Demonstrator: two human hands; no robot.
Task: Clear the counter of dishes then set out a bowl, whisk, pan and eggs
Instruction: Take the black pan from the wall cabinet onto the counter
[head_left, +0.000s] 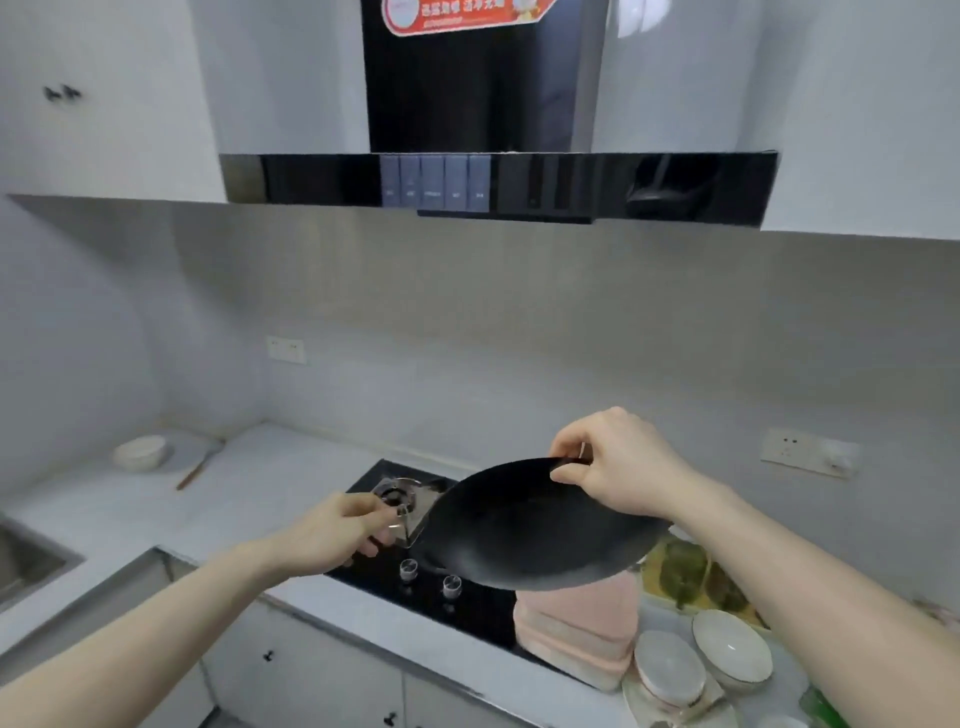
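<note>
I hold a black pan (524, 530) in the air above the black gas hob (467, 597), tilted with its underside toward me. My right hand (613, 462) pinches a small handle on the pan's far rim. My left hand (337, 530) grips the handle at the pan's near left edge, over the left burner (397, 493). A white bowl (140, 452) sits far left on the counter (249, 499) next to a utensil with a wooden handle (195, 470). No eggs are visible.
A pink container (576, 629) stands right of the hob, with white bowls (727, 649) and a green patterned plate (691, 577) beside it. A sink (26, 561) lies at the left edge. The range hood (498, 182) hangs overhead. A wall socket (810, 452) is at right.
</note>
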